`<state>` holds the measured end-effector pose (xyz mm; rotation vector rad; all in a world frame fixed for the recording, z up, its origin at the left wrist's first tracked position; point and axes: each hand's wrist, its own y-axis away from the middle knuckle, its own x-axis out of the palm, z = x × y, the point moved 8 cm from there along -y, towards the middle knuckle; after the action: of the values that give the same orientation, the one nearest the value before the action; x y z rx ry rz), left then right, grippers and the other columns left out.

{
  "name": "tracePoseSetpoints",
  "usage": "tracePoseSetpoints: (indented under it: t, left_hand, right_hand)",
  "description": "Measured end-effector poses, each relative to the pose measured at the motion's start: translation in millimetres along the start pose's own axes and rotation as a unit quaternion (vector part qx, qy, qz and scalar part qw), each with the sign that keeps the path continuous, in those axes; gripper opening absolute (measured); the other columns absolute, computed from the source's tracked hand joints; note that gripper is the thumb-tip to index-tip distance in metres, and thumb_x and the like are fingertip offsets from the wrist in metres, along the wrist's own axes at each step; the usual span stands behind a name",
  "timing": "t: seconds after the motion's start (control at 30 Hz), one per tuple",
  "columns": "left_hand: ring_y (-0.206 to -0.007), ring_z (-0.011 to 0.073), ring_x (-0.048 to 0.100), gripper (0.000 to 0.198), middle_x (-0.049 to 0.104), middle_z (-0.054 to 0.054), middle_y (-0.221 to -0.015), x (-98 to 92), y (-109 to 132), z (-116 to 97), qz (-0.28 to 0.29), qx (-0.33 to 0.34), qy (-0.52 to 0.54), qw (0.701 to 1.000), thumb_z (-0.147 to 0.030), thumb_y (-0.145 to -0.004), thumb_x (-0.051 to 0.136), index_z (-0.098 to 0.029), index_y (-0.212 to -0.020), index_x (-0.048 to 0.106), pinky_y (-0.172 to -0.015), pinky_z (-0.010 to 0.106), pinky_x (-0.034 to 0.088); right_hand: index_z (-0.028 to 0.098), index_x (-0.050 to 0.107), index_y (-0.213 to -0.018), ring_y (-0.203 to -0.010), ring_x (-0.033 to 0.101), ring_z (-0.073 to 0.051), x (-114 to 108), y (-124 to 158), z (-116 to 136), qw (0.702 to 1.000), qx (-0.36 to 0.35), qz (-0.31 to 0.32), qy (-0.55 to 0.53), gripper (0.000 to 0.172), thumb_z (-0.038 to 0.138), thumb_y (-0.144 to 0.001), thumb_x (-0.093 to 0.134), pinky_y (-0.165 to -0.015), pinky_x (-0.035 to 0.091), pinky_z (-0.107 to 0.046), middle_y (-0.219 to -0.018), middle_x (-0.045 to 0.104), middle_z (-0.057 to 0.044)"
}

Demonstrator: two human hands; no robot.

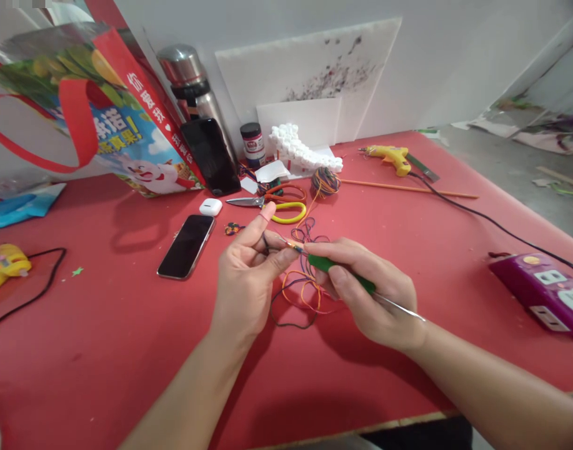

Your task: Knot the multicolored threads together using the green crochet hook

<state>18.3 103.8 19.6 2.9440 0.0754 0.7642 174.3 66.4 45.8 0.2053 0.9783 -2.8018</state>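
We see the left hand (247, 275) near the middle of the red surface (103, 350), its fingers pinched shut on a short piece of multicoloured thread work (293, 245); the index finger sticks up and carries a pink wrap at its tip. The right hand (368, 290) sits just beside it, fingers closed around a green-handled hook (345, 275) whose metal shaft pokes out past the wrist. The hook's tip meets the thread piece between the two hands, though we cannot quite tell whether it passes through a loop.

Loose coloured thread (302, 294) lies tangled on the surface under and between the hands, running back to a thread ball (324, 181) toward the far edge. Just beyond the hands lie scissors (272, 201), a white earbud case (210, 207) and a dark phone (186, 246). A glue gun (392, 156) rests near the far edge, and its cable trails toward the right edge past a purple power strip (539, 290). Another glue gun (5, 265) sits at the left edge. The near half of the surface, from the forearms to the front edge, holds only the arms.
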Motion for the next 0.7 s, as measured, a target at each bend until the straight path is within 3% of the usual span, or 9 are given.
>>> tracePoseSetpoints:
  t: [0.13, 0.27, 0.43, 0.7]
  left_hand:
    - [-0.068, 0.0056, 0.064, 0.064, 0.070, -0.006, -0.072, 5.8, 2.1, 11.7, 0.019, -0.013, 0.002, 1.000, -0.012, -0.061, 0.099, -0.021, -0.121, 0.081, -0.074, 0.015, 0.055]
    - [-0.071, 0.0062, 0.066, 0.059, 0.075, -0.004, -0.074, 5.1, 6.8, 18.2, -0.023, 0.002, 0.026, 0.999, -0.013, -0.068, 0.095, -0.020, -0.124, 0.080, -0.075, 0.015, 0.055]
    - [-0.066, 0.0046, 0.065, 0.053, 0.073, -0.005, -0.070, 12.7, 7.8, 20.7, 0.012, -0.053, 0.085, 0.995, -0.006, -0.063, 0.095, -0.019, -0.113, 0.083, -0.070, 0.013, 0.054]
    - [-0.066, 0.0036, 0.066, 0.049, 0.073, -0.004, -0.069, 6.6, 3.5, 13.2, 0.013, -0.064, 0.103, 0.993, 0.000, -0.063, 0.093, -0.018, -0.108, 0.085, -0.070, 0.011, 0.055]
  right_hand:
    - [0.017, 0.068, -0.131, -0.073, 0.063, -0.014, 2.8, -1.2, 5.1, 0.998, -0.027, -0.007, 0.062, 0.032, 0.008, -0.104, 0.051, -0.069, 0.055, -0.028, -0.087, 0.069, -0.004]
    - [0.014, 0.060, -0.140, -0.084, 0.065, -0.020, 12.3, 0.6, 13.3, 0.979, -0.081, -0.031, 0.184, 0.039, 0.007, -0.103, 0.053, -0.072, 0.058, -0.034, -0.104, 0.071, -0.012]
    - [0.014, 0.053, -0.151, -0.098, 0.066, -0.020, 14.4, 3.9, 19.9, 0.975, -0.150, -0.028, 0.159, 0.050, 0.003, -0.102, 0.052, -0.085, 0.060, -0.034, -0.120, 0.072, -0.014]
    - [0.020, 0.062, -0.144, -0.081, 0.062, -0.015, 5.6, 5.8, -0.6, 0.997, -0.048, -0.024, 0.056, 0.041, 0.011, -0.104, 0.056, -0.073, 0.055, -0.029, -0.099, 0.067, -0.005]
